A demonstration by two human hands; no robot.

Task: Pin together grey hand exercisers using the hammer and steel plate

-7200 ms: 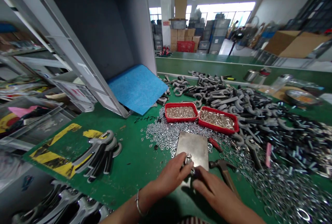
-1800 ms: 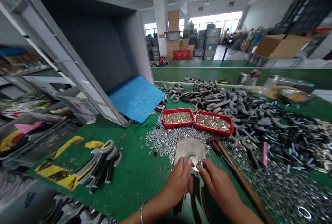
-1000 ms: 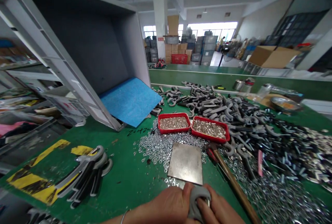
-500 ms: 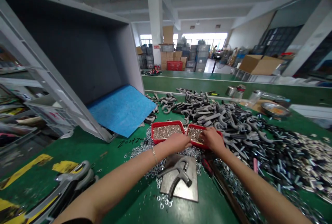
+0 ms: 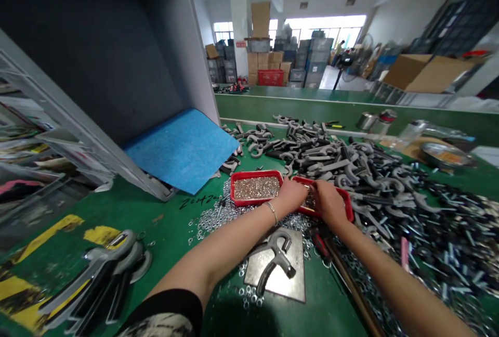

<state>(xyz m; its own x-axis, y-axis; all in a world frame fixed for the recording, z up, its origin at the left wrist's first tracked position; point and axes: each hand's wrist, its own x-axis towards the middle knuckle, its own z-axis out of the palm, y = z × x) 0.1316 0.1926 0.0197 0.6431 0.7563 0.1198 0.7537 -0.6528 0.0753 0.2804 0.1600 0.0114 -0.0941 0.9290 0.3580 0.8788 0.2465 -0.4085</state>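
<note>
Both my hands reach into the right red tray (image 5: 346,207) of small metal pins. My left hand (image 5: 291,195) rests at the tray's near-left corner, fingers curled down into the pins. My right hand (image 5: 329,203) lies over the tray's middle, fingers bent among the pins; what either hand grips is hidden. The left red tray (image 5: 255,188), full of small silver parts, sits beside my left hand. A grey wrench-like part (image 5: 275,259) lies untouched on the steel plate (image 5: 290,284) below my forearms. Loose washers (image 5: 218,215) surround the plate.
A big heap of grey and black handle parts (image 5: 351,163) covers the table's right. A hammer handle (image 5: 343,280) lies right of the plate. Finished pieces (image 5: 105,274) are stacked at left. A tipped grey crate (image 5: 117,77) with a blue sheet (image 5: 183,150) stands behind.
Earlier both hands held the grey part near me; it now lies on the steel plate and both hands have gone forward into the right red tray. The left hand shifted right, off the left tray.
</note>
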